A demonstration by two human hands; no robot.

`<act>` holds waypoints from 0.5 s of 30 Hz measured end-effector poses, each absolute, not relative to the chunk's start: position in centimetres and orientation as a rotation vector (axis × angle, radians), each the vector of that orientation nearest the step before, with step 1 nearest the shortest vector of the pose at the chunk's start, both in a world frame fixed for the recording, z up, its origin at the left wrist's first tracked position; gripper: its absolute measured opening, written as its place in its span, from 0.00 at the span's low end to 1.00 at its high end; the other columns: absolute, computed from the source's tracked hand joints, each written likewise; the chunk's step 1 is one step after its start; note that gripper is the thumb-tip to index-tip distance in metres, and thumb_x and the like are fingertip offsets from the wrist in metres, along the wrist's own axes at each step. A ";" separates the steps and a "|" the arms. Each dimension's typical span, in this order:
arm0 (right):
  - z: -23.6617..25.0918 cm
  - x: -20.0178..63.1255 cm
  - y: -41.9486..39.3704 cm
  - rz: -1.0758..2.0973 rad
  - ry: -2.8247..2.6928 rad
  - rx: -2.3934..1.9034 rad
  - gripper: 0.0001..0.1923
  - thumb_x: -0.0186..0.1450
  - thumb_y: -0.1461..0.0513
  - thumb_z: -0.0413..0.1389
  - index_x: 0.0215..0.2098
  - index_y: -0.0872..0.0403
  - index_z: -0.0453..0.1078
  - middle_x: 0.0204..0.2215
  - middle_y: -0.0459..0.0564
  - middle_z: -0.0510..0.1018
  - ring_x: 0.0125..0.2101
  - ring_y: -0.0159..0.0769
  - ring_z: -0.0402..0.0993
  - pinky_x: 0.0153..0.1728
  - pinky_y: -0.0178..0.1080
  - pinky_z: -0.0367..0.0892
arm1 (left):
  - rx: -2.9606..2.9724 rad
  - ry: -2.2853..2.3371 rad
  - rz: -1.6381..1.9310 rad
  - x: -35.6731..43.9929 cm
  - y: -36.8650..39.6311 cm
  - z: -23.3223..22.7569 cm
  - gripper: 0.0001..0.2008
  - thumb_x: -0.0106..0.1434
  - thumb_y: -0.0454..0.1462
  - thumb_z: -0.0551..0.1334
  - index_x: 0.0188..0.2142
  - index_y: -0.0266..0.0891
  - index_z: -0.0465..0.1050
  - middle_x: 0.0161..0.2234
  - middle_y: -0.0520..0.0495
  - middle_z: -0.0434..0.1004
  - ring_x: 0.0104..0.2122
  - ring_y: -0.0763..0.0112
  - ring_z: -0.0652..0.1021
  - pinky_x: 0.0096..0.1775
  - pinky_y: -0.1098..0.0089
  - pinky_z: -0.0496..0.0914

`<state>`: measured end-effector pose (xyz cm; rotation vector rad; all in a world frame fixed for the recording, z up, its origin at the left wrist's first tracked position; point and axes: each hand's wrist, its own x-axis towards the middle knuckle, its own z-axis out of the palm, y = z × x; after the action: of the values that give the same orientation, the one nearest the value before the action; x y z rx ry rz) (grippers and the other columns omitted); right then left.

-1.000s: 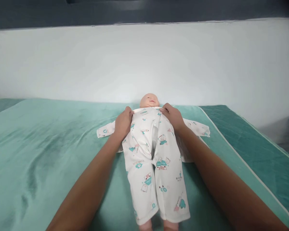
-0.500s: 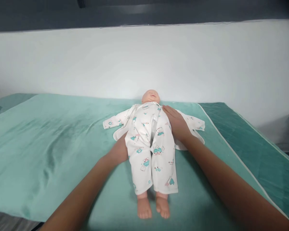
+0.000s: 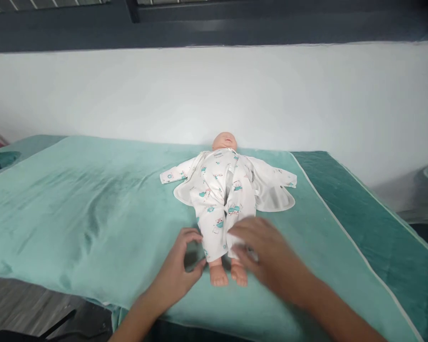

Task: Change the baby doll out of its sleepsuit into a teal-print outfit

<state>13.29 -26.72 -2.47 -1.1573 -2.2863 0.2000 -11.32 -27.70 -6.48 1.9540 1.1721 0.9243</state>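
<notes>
A baby doll (image 3: 224, 140) lies on its back, head toward the wall and bare feet toward me. It wears white patterned trousers (image 3: 214, 190) pulled high over the torso, and a white jacket (image 3: 276, 197) spread open beneath it with the sleeves out to both sides. My left hand (image 3: 181, 261) is beside the trouser cuff on the left, thumb and fingers apart in a C shape. Over the other trouser leg hovers my right hand (image 3: 262, 251), blurred, its fingers and thumb apart and covering part of that leg.
A light green cover (image 3: 92, 204) lies over the bed, with a darker green strip (image 3: 360, 213) along the right. Behind it stands a white wall (image 3: 164, 95). Grey flooring (image 3: 21, 304) shows at the lower left.
Both hands have left the doll's waist and come down toward the trouser cuffs. My view has shifted back slightly, showing more floor and the bed's front edge.
</notes>
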 end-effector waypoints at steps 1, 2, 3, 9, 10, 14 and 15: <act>-2.1 12.2 -28.0 0.192 -2.363 -1.203 0.09 0.65 0.64 0.55 0.44 0.51 0.69 0.41 0.49 0.75 0.45 0.40 0.68 0.48 0.44 0.62 | 1.974 1.170 0.919 -11.0 -28.4 -6.7 0.21 0.58 0.27 0.60 0.48 0.45 0.60 0.50 0.47 0.65 0.51 0.70 0.69 0.54 0.67 0.64; -1.8 11.2 -28.8 0.151 -2.419 -1.250 0.07 0.63 0.65 0.56 0.41 0.52 0.69 0.39 0.49 0.75 0.43 0.41 0.68 0.46 0.45 0.62 | 1.990 1.165 0.926 -10.6 -28.7 -6.9 0.21 0.58 0.26 0.59 0.48 0.45 0.60 0.50 0.48 0.65 0.51 0.70 0.69 0.53 0.68 0.64; -1.7 10.3 -29.2 0.101 -2.461 -1.305 0.06 0.62 0.66 0.57 0.38 0.53 0.69 0.37 0.50 0.74 0.42 0.42 0.67 0.46 0.46 0.61 | 2.000 1.156 0.936 -10.3 -28.8 -7.1 0.19 0.58 0.26 0.58 0.47 0.45 0.61 0.48 0.48 0.65 0.50 0.71 0.69 0.52 0.68 0.64; -1.5 8.5 -28.1 -0.057 -2.588 -1.388 0.05 0.60 0.70 0.54 0.32 0.56 0.67 0.32 0.51 0.73 0.38 0.43 0.64 0.40 0.44 0.57 | 1.891 1.195 1.032 -9.4 -27.8 -6.9 0.09 0.58 0.26 0.54 0.34 0.41 0.64 0.36 0.51 0.69 0.38 0.73 0.72 0.41 0.72 0.66; -1.3 8.6 -28.2 -0.015 -2.571 -1.355 0.04 0.61 0.70 0.54 0.31 0.56 0.66 0.32 0.50 0.72 0.38 0.41 0.64 0.40 0.43 0.57 | 1.844 1.185 1.049 -9.6 -27.8 -6.8 0.08 0.58 0.26 0.54 0.33 0.40 0.64 0.35 0.51 0.69 0.36 0.73 0.72 0.40 0.72 0.66; -0.5 9.7 -29.8 0.258 -2.465 -1.145 0.04 0.63 0.66 0.54 0.30 0.54 0.63 0.30 0.45 0.71 0.36 0.35 0.63 0.40 0.39 0.57 | 1.800 1.137 1.029 -11.7 -29.0 -6.2 0.06 0.59 0.33 0.57 0.27 0.40 0.60 0.29 0.51 0.66 0.32 0.71 0.71 0.35 0.71 0.68; -0.4 10.3 -30.2 0.303 -2.432 -1.112 0.03 0.63 0.66 0.54 0.31 0.54 0.63 0.30 0.45 0.71 0.37 0.34 0.64 0.41 0.38 0.57 | 1.839 1.149 0.979 -12.5 -29.2 -6.0 0.07 0.60 0.35 0.57 0.27 0.40 0.60 0.29 0.51 0.67 0.31 0.70 0.72 0.34 0.71 0.69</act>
<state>10.32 -30.24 -0.42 -1.1117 -2.4320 0.3034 -12.46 -29.22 -6.03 1.8394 1.1492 0.9789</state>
